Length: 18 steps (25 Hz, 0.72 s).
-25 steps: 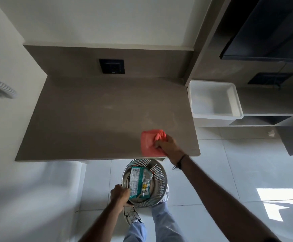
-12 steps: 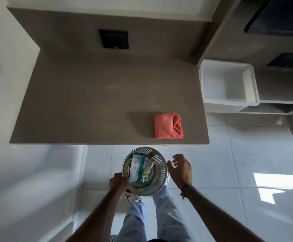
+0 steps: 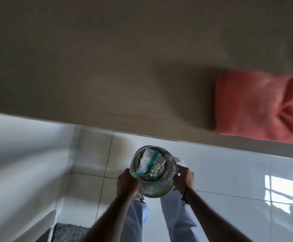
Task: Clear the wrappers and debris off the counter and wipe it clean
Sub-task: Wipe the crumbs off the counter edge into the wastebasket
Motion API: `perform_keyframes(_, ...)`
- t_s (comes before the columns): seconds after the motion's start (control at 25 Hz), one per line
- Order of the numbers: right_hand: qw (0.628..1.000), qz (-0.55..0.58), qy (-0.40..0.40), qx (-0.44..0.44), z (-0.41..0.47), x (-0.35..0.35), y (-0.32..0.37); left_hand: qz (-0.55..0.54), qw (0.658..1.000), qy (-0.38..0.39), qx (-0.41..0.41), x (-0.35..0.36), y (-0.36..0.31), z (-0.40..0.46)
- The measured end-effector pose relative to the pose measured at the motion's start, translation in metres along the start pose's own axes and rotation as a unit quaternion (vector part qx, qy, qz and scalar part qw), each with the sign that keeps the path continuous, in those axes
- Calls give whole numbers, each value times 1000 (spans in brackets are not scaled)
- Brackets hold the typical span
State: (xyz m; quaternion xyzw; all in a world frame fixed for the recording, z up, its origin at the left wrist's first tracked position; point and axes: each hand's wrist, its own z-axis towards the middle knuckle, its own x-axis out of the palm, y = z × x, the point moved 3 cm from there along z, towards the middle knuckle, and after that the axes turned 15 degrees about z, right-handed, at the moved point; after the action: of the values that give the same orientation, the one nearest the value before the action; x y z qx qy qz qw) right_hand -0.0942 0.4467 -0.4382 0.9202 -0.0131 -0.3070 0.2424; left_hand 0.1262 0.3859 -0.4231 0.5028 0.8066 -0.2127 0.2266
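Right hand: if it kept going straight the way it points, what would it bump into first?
The right hand already grips the metal bin, so it would meet the bin's wall first; past that, likely the counter edge, though depth is unclear.

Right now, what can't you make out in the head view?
- Counter: motion blur, leftover debris not judgeable; far side cut off by the top edge.
- Cloth: blurred, right edge near the frame border.
- Bin: contents under the wrapper hidden.
- Left hand, right hand: fingertips hidden behind the bin.
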Motion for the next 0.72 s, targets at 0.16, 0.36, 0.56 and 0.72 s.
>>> perform_keyframes(0.16,999,-12,7,38,36,41,-29,-18,997,71,-10,34,26,39)
perform_keyframes(0.36,996,-19,53,67,28,42,-33,-68,981,181,-6,41,43,27)
perform_keyframes(0.56,995,36,80,44,-72,-35,24,48,985,132,106,-45,11,-81)
perform_keyframes(0.72,990,110,81,-36,-161,-116,99,41,967,67,241,-138,-30,-181)
